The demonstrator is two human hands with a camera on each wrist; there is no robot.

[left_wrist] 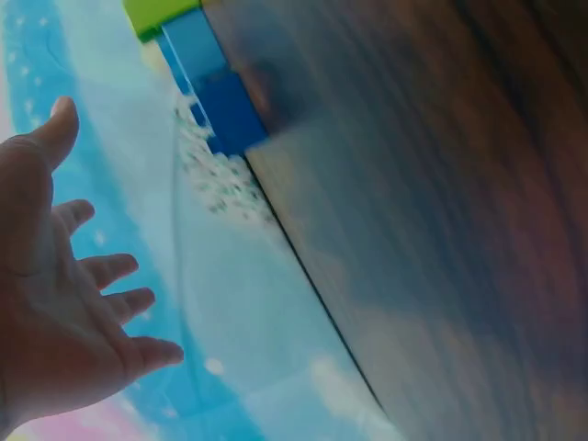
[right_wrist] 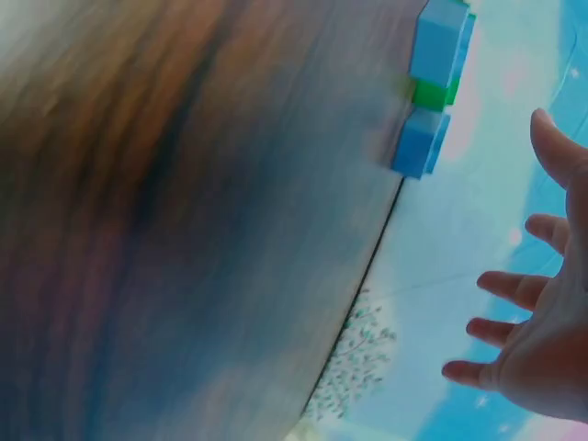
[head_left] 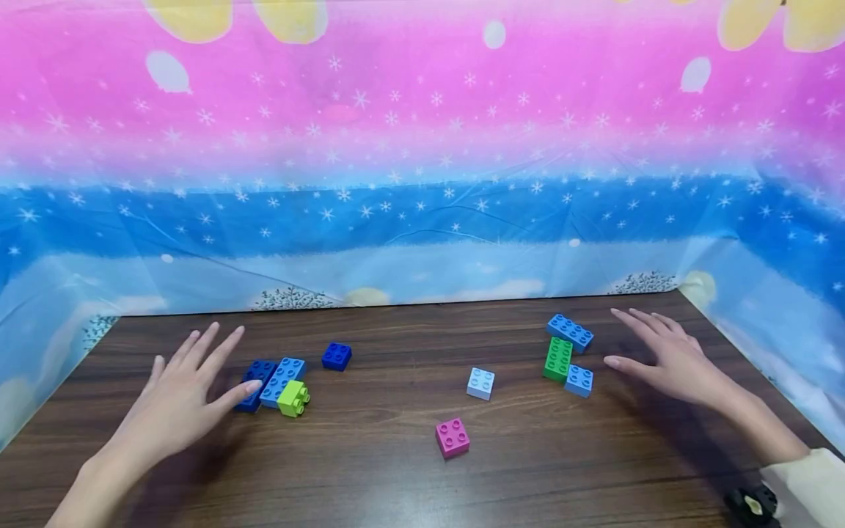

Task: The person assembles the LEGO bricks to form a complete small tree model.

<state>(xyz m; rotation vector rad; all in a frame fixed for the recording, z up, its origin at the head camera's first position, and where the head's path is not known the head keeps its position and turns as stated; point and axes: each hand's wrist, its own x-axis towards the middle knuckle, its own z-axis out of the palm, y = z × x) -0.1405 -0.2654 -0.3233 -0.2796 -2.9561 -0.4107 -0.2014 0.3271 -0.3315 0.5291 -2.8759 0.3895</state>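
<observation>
My left hand (head_left: 174, 400) is spread above the table's left side, fingers apart, nothing in it. Beside its thumb lie a dark blue toy brick (head_left: 262, 372), a medium blue brick (head_left: 284, 381) and a lime green brick (head_left: 293, 398), close together. At the right, my right hand (head_left: 673, 359) hovers with spread fingers and holds nothing. Left of it sit a long blue brick (head_left: 571, 333), a green brick (head_left: 557, 358) and a small blue brick (head_left: 579, 380) in a cluster. Both wrist views show the palms (left_wrist: 55, 312) with fingers extended.
Toward the middle of the wooden table (head_left: 370, 469) are a small dark blue brick (head_left: 337, 356), a pale blue brick (head_left: 480, 383) and a pink brick (head_left: 452, 438). A snowflake-patterned cloth (head_left: 422, 220) stands along the back and sides. Something black (head_left: 752, 506) shows by the right sleeve.
</observation>
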